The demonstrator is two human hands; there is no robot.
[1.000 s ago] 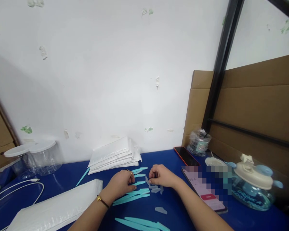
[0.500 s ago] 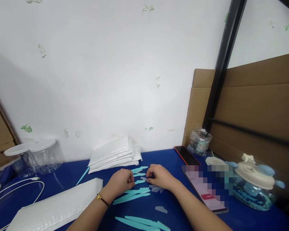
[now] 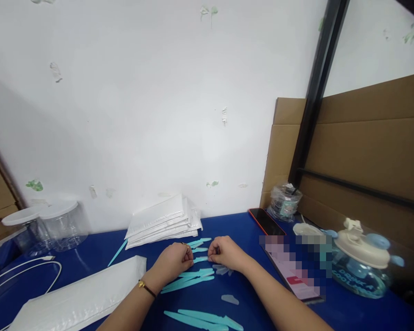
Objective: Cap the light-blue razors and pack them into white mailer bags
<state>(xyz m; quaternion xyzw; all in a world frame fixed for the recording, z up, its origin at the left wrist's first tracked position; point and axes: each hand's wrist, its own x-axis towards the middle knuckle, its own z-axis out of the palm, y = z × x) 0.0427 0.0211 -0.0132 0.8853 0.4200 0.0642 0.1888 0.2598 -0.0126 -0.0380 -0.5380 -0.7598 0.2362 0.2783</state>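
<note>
Between my two hands is a small teal razor-like piece, its left end pinched in my left hand (image 3: 177, 261). The fingertips of my right hand (image 3: 227, 253) are pressed together at the piece's right end, around something too small to make out. Several slim teal pieces (image 3: 195, 277) lie just below my left hand, and more lie beyond it. Translucent covers (image 3: 222, 270) sit beneath my right hand. A single translucent cover (image 3: 230, 299) lies nearer to me, above another group of teal pieces (image 3: 203, 318).
White padded envelopes (image 3: 158, 223) are stacked by the wall, and a larger one (image 3: 79, 294) lies left. Clear jars (image 3: 64, 225) and a white cable (image 3: 59, 271) are far left. Two phones (image 3: 267, 222), (image 3: 296, 276) and a water bottle (image 3: 360, 262) are right.
My right hand has moved slightly left, closer to my left hand. The translucent cover seen at its fingertips before is no longer distinct. My left hand keeps its pinch.
</note>
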